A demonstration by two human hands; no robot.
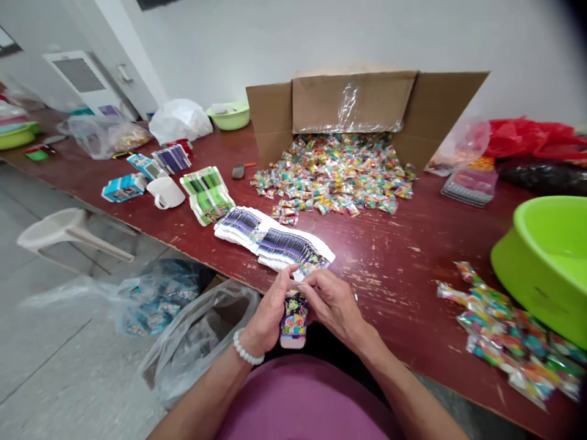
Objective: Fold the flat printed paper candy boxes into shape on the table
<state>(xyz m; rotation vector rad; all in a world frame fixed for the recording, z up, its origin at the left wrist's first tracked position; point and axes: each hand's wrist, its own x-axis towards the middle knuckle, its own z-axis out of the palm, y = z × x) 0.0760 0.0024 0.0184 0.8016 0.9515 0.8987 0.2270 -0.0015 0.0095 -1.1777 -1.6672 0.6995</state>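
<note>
Between my hands, close to my body at the table's front edge, is a small printed candy box (293, 321), dark purple with a bright picture and a pale lower end. My left hand (271, 308), a white bead bracelet on its wrist, is closed along the box's left side. The fingers of my right hand (332, 300) pinch at the upper end, partly hiding it. Just beyond lies a fanned row of flat purple-and-white cartons (293, 247). Green cartons (208, 194) are stacked to their left.
Wrapped candies (334, 174) spill from a cardboard box (353, 101) at the back. More candies (513, 333) lie by a green basin (545, 269) on the right. A white mug (166, 193) stands left. Below the edge hang plastic bags (202, 336), beside a white stool (68, 229).
</note>
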